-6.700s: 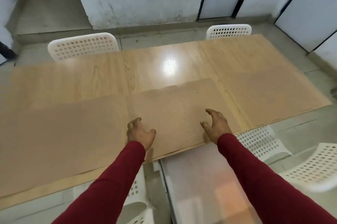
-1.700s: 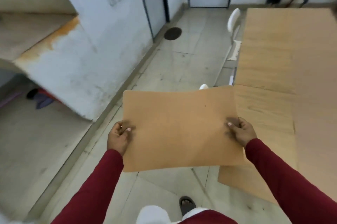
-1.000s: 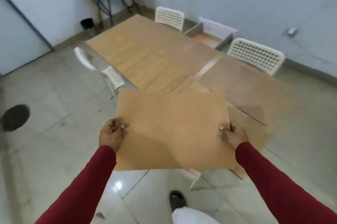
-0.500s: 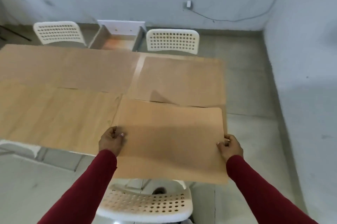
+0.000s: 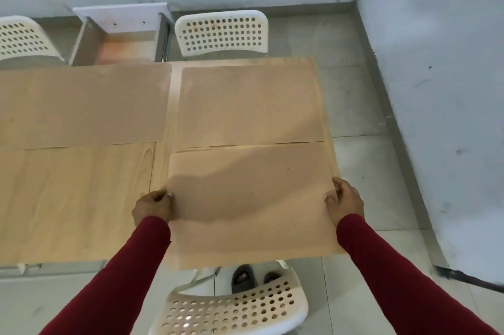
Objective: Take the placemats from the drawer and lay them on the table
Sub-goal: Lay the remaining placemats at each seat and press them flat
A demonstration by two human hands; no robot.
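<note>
So you've got a placemat point(image 5: 251, 203) pinched at both side edges, left hand point(image 5: 152, 207) and right hand point(image 5: 345, 203), each grip clenched on it, over the worktop's point(image 5: 76, 198) near right corner, overhanging the edge. Two more mats point(image 5: 81, 105) lie beyond.

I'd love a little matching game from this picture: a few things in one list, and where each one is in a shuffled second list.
Things:
1. held placemat
2. far right placemat
3. open drawer
4. near chair

Places:
A. between the two chairs on the far side of the table
B. on the floor below the held mat's near edge
C. gripped at its sides by the left hand and right hand
D. lying flat on the table

Pairs: 1-C, 2-D, 3-A, 4-B
</note>
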